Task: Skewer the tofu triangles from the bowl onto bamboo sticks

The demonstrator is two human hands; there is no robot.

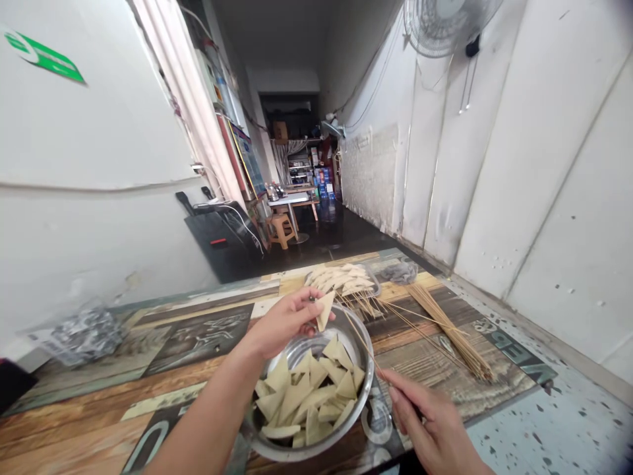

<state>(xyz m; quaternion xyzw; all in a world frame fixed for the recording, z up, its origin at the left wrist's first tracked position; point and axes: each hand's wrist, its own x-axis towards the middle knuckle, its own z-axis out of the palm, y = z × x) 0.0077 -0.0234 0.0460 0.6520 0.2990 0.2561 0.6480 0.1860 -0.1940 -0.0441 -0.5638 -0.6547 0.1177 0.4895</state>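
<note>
Right hand pinches a thin bamboo skewer at five o'clock; left hand grips a tan tofu triangle over the round steel bowl, ready for threading.

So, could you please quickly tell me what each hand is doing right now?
Left hand: closed on a triangular slice above the metal bowl.
Right hand: closed on a thin wooden skewer.

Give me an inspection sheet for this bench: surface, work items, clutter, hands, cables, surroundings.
Surface: table with a patterned wood-look top.
Work items: metal bowl of tofu triangles; skewered pile behind it; bundle of bare skewers to the right.
Clutter: crumpled plastic bag at far left.
Hands: left hand pinches one triangle above the bowl; right hand has a grip on a skewer.
Cables: white cord by the black unit.
Surroundings: wall fan, white wall panels, narrow corridor with stool.
</note>
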